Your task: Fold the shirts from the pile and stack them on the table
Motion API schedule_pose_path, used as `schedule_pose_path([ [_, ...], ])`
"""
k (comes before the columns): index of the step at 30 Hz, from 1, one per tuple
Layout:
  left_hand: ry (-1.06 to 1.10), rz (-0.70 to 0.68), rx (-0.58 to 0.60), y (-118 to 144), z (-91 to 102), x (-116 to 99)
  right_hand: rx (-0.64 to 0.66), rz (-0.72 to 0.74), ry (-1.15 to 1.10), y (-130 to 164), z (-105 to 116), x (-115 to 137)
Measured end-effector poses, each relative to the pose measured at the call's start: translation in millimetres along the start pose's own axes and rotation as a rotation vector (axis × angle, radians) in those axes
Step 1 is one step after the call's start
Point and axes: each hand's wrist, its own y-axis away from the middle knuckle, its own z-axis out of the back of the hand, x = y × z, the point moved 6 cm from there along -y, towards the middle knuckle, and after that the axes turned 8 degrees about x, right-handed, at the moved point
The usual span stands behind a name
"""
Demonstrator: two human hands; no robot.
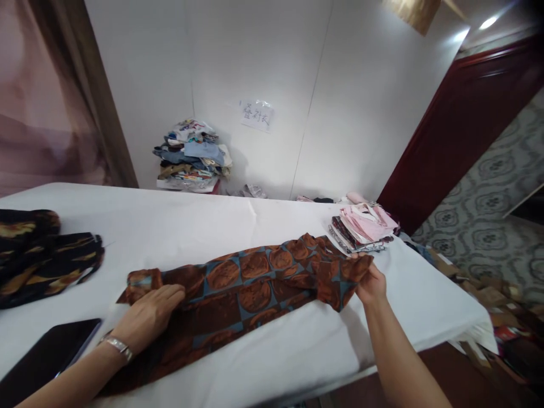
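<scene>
A brown and blue patterned shirt (255, 283) lies folded lengthwise across the white table, narrowing toward the right. My left hand (153, 311), with a silver bracelet at the wrist, rests on the shirt's left part; its fingers lie on the cloth and the thumb is hidden. At the right end, my right hand (371, 280) pinches a corner of the shirt and holds it slightly raised off the table. Just beyond that end sits a stack of folded clothes (365, 226), pink on top.
Black patterned cloth (46, 258) lies at the left on the white table (297, 351). A dark flat device (51, 351) rests near my left forearm. Against the wall stands a tall clothes pile (193, 156). Boxes (493, 294) crowd the floor at right.
</scene>
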Motion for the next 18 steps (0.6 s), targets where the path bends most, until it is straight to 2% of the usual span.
schedule_pose_path([
  [4, 0.138, 0.168, 0.150, 1, -4.9, 4, 0.038, 0.063, -0.055, 5, -17, 12],
  [8, 0.292, 0.238, 0.339, -1, -1.9, 1, 0.038, 0.016, -0.005, 0, -24, 11],
  [10, 0.367, 0.298, 0.344, -5, 5.1, 1, 0.069, 0.022, 0.033, -7, -33, 10],
  [12, 0.467, 0.342, 0.272, -13, 15.0, -6, 0.132, 0.023, 0.078, -16, -52, 7],
  [15, 0.777, 0.329, 0.204, -39, 21.2, -41, 0.243, -0.035, 0.137, -33, -99, -11],
  [16, 0.940, 0.330, 0.223, -50, 18.1, -58, 0.281, -0.067, 0.153, -39, -118, -21],
  [18, 1.332, 0.423, 0.279, -74, 4.8, -91, 0.390, -0.140, 0.216, -52, -156, -45],
])
